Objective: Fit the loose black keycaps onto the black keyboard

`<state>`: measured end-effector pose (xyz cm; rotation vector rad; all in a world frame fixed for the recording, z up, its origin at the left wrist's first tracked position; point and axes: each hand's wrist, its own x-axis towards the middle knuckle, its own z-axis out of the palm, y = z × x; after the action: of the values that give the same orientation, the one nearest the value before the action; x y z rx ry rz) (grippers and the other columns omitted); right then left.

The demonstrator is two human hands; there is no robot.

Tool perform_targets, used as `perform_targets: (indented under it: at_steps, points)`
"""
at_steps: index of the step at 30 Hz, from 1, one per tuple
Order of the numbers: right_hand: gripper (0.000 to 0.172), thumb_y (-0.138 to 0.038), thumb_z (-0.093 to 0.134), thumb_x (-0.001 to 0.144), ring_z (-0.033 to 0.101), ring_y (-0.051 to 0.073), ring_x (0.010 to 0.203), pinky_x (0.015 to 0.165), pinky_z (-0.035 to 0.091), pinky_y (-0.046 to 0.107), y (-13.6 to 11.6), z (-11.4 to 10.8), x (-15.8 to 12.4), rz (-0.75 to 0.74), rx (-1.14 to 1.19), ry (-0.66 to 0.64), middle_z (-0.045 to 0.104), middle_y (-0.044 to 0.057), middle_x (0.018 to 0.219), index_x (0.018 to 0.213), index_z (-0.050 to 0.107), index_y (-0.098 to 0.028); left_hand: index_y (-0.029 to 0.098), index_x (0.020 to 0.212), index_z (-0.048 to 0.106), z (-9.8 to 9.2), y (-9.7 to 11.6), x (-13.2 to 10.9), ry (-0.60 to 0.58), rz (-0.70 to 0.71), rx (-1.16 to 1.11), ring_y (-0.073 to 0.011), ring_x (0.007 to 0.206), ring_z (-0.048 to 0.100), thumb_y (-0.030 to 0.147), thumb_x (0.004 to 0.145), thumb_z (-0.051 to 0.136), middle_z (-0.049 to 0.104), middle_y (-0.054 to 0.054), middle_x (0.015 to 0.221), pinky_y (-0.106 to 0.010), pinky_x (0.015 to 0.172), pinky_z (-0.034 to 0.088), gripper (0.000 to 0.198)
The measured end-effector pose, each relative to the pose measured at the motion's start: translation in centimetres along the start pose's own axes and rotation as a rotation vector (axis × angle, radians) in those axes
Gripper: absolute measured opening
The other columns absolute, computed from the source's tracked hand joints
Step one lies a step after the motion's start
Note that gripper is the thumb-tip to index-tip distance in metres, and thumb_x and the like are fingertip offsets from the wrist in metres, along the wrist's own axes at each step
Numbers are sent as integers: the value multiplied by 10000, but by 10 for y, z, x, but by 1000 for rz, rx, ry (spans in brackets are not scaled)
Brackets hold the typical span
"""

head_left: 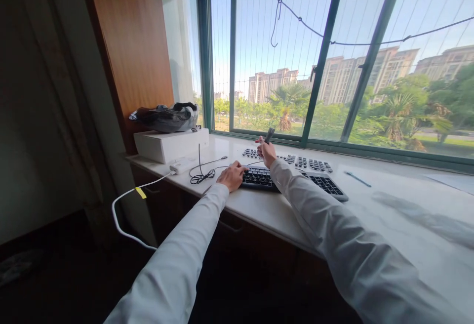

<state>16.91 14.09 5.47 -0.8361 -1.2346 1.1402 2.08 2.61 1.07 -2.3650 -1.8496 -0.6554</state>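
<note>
A dark keyboard [292,182] lies on the white window ledge [388,215]. My left hand [232,176] rests on the keyboard's left end, fingers curled against its edge. My right hand [266,152] hovers over the keyboard, closed around a small dark tool [269,135] that sticks up from the fist. Rows of loose keycaps [292,161] lie in a line on the ledge just behind the keyboard. Both arms wear white sleeves.
A black cable [203,173] coils left of the keyboard. A white box [170,144] with a dark bag [166,116] on it stands at the ledge's left end. A white cord [122,215] hangs off the edge. A thin blue pen-like stick [357,179] lies to the right.
</note>
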Motion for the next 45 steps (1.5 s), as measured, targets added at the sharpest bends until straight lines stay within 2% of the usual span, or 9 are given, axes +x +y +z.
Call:
perform_targets:
  at_steps: [2, 4, 8, 12, 21, 25, 31, 38, 45]
  points:
    - [464, -635, 571, 797, 281, 66, 416, 400, 279, 194, 7, 3, -10, -50, 112, -1, 266, -95, 486, 861, 564, -175, 315, 1279, 593, 1, -2, 1, -9, 15, 10, -177, 992, 589, 284, 962, 340, 507, -47, 1222, -282, 885, 443, 407]
    - [479, -660, 561, 788, 300, 67, 410, 394, 284, 193, 14, 5, -16, -65, 180, 18, 286, -94, 481, 850, 543, -186, 334, 1280, 590, 2, -3, 2, -14, 32, 22, -182, 992, 588, 284, 959, 333, 504, -41, 1231, -290, 877, 447, 414]
    - [484, -680, 534, 790, 339, 72, 408, 385, 288, 191, 24, 9, -23, 9, 301, 108, 344, -86, 469, 797, 495, -197, 376, 1275, 584, 2, -5, 2, -10, 58, 49, -192, 996, 587, 285, 956, 317, 489, -26, 1260, -307, 864, 453, 425]
    - [478, -664, 531, 804, 330, 66, 404, 375, 266, 187, 25, 13, -29, 40, 396, 70, 347, -80, 463, 732, 444, -200, 371, 1266, 590, 0, -4, 0, -6, 51, 70, -190, 1000, 586, 249, 943, 324, 477, -22, 1287, -304, 872, 448, 436]
    - [423, -428, 520, 879, 155, 49, 324, 327, 144, 209, 25, 25, -36, 56, 563, -4, 206, -104, 396, 600, 279, -219, 311, 1241, 572, 6, -7, 9, 23, 186, 192, -194, 947, 612, 126, 873, 366, 502, -36, 1260, -325, 815, 486, 461]
    - [398, -367, 504, 881, 162, 53, 305, 317, 125, 219, 30, 27, -34, 104, 553, 10, 216, -99, 371, 589, 277, -221, 311, 1219, 590, 11, -13, 17, 23, 170, 125, -193, 977, 604, 117, 858, 394, 519, -39, 1223, -315, 847, 488, 454]
    - [451, -393, 563, 851, 145, 46, 314, 324, 113, 222, 34, 28, -30, 89, 528, 39, 190, -104, 379, 575, 249, -224, 305, 1179, 640, 17, -20, 27, 43, 114, -13, -182, 1054, 573, 131, 856, 407, 571, -25, 1161, -285, 940, 448, 435]
    - [421, -333, 536, 865, 151, 51, 324, 337, 119, 232, 33, 29, -31, 92, 479, 69, 192, -102, 384, 575, 248, -227, 326, 1212, 611, 17, -15, 18, 97, 130, 18, -190, 984, 593, 200, 910, 380, 571, -21, 1188, -304, 826, 481, 401]
    - [417, -326, 537, 868, 137, 47, 333, 346, 108, 227, 30, 30, -36, 82, 456, 43, 199, -103, 388, 575, 260, -219, 370, 1226, 593, 11, -11, 12, 62, 125, 50, -190, 982, 598, 196, 904, 395, 536, -4, 1226, -314, 820, 482, 417]
